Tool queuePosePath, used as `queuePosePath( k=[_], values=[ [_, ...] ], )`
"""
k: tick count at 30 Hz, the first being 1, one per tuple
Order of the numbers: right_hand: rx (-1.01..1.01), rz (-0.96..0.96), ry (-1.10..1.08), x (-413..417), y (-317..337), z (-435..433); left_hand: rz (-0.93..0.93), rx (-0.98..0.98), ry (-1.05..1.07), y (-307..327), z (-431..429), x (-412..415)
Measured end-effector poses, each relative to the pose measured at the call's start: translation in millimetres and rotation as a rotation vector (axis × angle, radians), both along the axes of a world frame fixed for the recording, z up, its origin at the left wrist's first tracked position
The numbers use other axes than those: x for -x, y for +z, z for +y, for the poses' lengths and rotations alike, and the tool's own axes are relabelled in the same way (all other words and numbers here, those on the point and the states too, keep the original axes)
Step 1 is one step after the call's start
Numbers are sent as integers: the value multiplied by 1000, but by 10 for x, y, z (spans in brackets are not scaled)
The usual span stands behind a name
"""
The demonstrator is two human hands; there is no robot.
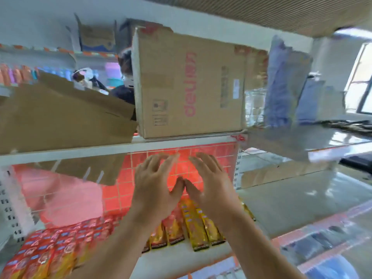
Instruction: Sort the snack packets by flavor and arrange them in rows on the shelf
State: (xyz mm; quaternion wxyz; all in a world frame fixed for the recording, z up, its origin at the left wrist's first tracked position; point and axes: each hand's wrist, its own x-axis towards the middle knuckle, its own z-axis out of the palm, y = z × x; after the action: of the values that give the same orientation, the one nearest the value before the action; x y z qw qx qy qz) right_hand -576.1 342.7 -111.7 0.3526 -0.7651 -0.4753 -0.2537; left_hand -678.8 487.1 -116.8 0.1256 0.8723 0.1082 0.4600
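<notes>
Both my hands are raised in front of the shelf with fingers spread and straight, thumbs almost touching, holding nothing. My left hand (155,184) and my right hand (211,184) hover above the packets. Red snack packets (60,244) lie in rows on the left of the white shelf (177,256). Orange-red packets (171,230) and yellow packets (197,226) lie in rows under my wrists, partly hidden by my forearms. The view is blurred.
A red grid back panel (209,154) closes the shelf bay. On the board above stand a tall cardboard box (189,85) and an open flattened carton (60,117). A person's head (125,65) shows behind. More shelving with packets lies at the lower right (322,238).
</notes>
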Motion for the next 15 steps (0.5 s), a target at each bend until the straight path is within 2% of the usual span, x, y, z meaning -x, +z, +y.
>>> queuePosePath(
  k=[7, 12, 15],
  values=[
    [-80, -168, -323, -645, 908, -2311, -95, -257, -330, 962, -1937, -1141],
    [-1, -209, -602, -958, 1236, -3577, -34, -322, -499, 1361, -2905, -1746],
    [29, -163, -702, -1196, 1302, -4092, 61, -343, -572, 1539, -3289, -2118]
  ],
)
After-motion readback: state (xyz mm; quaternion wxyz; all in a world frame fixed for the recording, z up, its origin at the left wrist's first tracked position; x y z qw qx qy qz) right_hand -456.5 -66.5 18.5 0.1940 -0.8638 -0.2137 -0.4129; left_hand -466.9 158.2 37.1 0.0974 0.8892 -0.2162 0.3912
